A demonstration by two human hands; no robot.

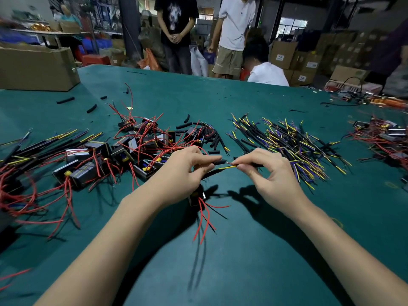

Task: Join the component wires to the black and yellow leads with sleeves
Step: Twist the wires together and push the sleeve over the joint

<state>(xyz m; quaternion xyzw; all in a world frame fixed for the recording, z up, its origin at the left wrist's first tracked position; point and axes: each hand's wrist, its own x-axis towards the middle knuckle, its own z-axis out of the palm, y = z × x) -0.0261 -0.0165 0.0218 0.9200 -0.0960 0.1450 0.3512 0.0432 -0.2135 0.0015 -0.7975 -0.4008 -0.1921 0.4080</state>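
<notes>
The left hand point(185, 171) pinches a short black sleeve point(217, 162) between thumb and forefinger, its open end pointing toward the right hand point(267, 173). The right hand pinches the yellow lead point(227, 167) close to its stripped end, thumb and forefinger closed on it, which keeps the short free tip stiff enough to aim. The lead tip lies just beside the sleeve mouth, slightly below it; whether they touch cannot be determined. The component point(197, 196) hangs below the left hand above the green table point(254, 261), its red wires point(204, 219) trailing toward the person, probably so they stay out of the joint. Unworked leads point(293, 144) lie in a pile behind the right hand.
</notes>
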